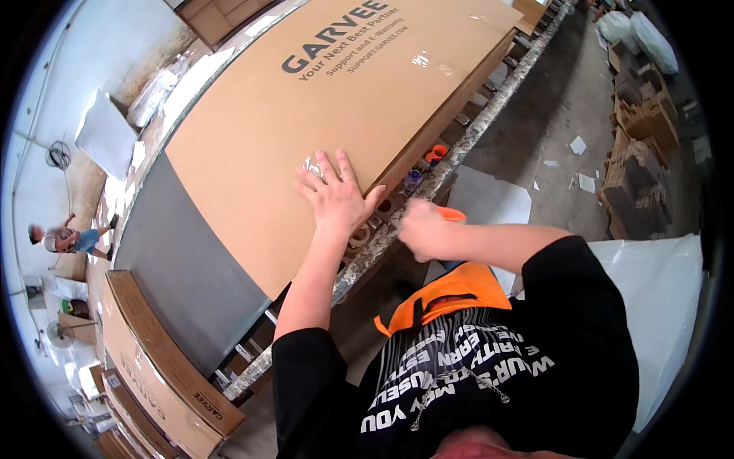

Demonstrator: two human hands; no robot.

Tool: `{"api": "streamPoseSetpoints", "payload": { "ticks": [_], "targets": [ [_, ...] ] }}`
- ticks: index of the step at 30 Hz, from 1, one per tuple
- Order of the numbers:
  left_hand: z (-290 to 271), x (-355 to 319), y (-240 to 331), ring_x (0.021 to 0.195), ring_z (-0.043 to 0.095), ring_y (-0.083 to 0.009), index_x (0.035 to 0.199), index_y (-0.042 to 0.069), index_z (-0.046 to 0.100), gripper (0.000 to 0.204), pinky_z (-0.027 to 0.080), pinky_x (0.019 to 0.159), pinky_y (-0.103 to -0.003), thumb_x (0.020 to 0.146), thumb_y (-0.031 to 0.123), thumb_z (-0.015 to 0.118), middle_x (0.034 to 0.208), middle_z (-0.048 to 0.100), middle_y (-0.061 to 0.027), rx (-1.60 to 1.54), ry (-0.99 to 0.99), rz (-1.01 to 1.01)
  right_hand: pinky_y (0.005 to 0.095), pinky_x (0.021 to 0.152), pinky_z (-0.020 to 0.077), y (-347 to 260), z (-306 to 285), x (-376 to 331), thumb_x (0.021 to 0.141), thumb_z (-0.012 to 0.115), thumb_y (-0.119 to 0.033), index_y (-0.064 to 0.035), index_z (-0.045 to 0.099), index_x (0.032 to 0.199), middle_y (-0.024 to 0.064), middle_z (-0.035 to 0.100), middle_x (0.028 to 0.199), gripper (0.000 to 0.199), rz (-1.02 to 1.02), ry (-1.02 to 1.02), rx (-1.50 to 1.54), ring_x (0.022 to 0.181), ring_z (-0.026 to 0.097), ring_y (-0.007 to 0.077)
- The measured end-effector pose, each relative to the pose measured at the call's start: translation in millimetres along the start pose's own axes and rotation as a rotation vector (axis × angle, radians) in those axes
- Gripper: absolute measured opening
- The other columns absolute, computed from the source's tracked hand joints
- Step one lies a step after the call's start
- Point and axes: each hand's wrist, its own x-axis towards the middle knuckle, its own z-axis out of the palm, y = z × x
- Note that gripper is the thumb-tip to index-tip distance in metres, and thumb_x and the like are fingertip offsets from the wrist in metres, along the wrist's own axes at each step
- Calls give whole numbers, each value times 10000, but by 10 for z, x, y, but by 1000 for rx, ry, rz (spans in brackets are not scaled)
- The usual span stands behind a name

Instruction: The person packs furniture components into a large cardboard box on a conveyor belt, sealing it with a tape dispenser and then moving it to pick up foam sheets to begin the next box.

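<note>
A large flat brown cardboard carton (252, 153) lies on the roller conveyor, dark print on its upper face. My left hand (336, 197) rests on that face near its close edge, palm down and fingers spread. Beside the conveyor's near rail, my right hand (423, 229) is closed in a fist. An orange piece (451, 214) sticks out of the fist, like the handle of a tool; the rest of it is hidden by my fingers. Several tape rolls (359, 237) sit between the carton and the rail, partly covered. Near them lies another orange object (436, 154).
A grey flat surface (191, 252) adjoins the carton on the left. More long cartons (164, 375) stand at lower left. Stacked cardboard (646, 168) lies on the floor at right, with scattered paper scraps (586, 182). Another person (69, 239) stands at far left.
</note>
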Motion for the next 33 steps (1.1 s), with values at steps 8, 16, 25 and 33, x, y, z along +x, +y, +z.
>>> {"api": "streamPoseSetpoints", "payload": {
  "ticks": [8,16,25,33],
  "targets": [
    [-243,14,191,1365,144,-627,1495,-36,211,1194,116,1105,-700,630,530,810,1529,204,-325,-85,-97,-188,452,715,551,1277,-1112,-452,711,665,-269,-234,661,1105,119,657,1001,395,341,1166,283,871,667,342],
    [-212,-3,93,1361,126,-641,1503,-14,188,1164,105,1074,-740,626,438,805,1528,188,-336,-77,-146,-258,398,709,571,1351,-574,-340,606,689,-265,-71,745,844,170,701,842,312,234,579,377,815,700,322],
    [-288,11,240,1404,45,-593,1533,25,157,1177,3,1089,-727,656,531,756,1570,159,-268,-40,-243,-276,402,664,551,912,521,93,603,702,-243,-37,721,839,163,642,947,314,215,526,192,777,659,316],
    [79,846,1051,1435,110,-520,1507,3,229,1084,29,1161,-605,752,641,676,1574,185,-241,-103,107,143,480,789,516,1806,1245,-731,603,720,-205,-159,593,1257,170,499,1326,667,237,677,577,956,604,364]
  ]
}}
